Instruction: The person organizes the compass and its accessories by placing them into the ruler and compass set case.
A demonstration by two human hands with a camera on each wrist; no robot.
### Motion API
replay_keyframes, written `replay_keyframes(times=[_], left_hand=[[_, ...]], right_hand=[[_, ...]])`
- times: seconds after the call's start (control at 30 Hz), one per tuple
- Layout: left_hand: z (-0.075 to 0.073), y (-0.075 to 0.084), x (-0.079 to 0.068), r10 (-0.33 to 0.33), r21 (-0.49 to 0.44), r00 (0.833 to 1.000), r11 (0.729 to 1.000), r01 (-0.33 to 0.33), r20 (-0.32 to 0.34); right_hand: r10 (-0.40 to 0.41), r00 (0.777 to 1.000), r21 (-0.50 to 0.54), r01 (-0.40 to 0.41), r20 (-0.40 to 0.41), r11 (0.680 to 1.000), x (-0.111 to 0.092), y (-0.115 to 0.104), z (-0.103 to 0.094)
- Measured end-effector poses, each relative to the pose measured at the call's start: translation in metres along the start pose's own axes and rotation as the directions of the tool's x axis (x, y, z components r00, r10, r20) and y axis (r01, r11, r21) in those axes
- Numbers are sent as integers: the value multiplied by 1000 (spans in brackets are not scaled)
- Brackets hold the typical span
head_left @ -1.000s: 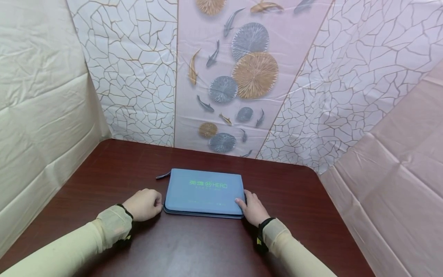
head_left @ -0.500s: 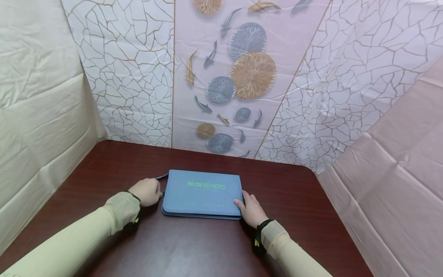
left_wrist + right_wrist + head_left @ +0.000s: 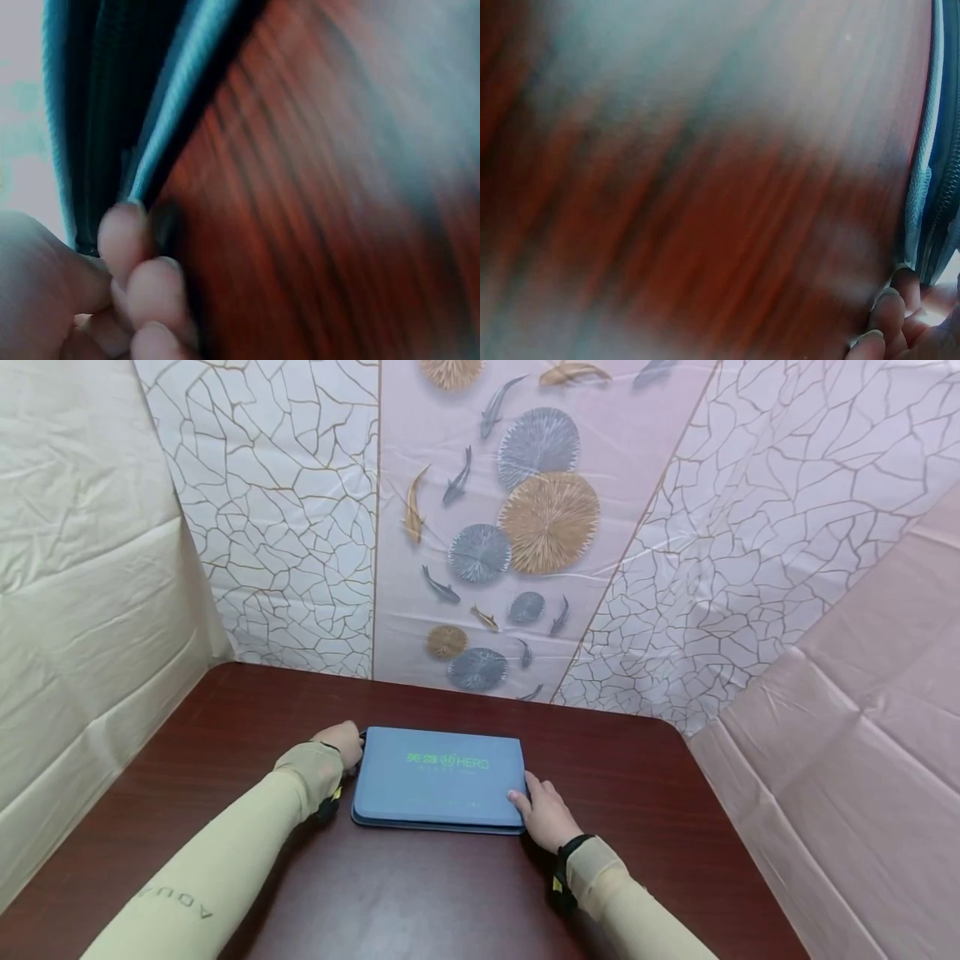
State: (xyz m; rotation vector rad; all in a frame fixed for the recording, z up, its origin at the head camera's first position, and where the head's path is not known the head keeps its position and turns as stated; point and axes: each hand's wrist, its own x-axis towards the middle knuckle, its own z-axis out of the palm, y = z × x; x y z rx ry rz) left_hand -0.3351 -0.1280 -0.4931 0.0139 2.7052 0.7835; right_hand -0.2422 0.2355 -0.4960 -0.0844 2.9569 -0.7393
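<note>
A blue zip case (image 3: 438,789) with green HERO lettering lies flat on the dark red-brown table. At its far left corner my left hand (image 3: 341,743) pinches the zipper pull, which the fingers mostly hide. In the left wrist view, the case's zipped side (image 3: 112,97) gapes between its two edges down to my curled fingers (image 3: 154,292). My right hand (image 3: 551,814) holds the case's near right side, thumb on the cover and fingers against the side. The right wrist view catches the zipper teeth (image 3: 941,195) just above those bent fingertips (image 3: 889,311).
The wooden table (image 3: 420,893) has rounded far corners. Behind it hangs a patterned cloth (image 3: 300,527) with fish and leaf discs. Pale cloth walls stand at the left (image 3: 90,610) and right (image 3: 862,735). Both wrists wear dark bands.
My left hand has moved away from me along the case's left side, from near the front corner to the far one. The right hand keeps its hold, and the case stays nearly in place.
</note>
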Motion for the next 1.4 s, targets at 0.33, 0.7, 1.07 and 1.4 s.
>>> replay_keyframes(times=[0.33,0.7,1.07,1.4], left_hand=[[1,-5,-3,-37,-126,999,991,36,-6],[-1,2,-9,-91,-141,996,986,88,-12],[-3,-11,-7,-69,-111,997,992,66,-25],[-15,-8,-57,175,94,973,982,-162,-151]], right_hand=[[1,1000,-12,0,16,1000,-5,1,2],[4,1000,-19,-4,9,1000,-1,1,1],[-5,1000,-2,5,22,1000,1,-6,2],[-134,979,-152,110,-156,982,-13,-21,-11]])
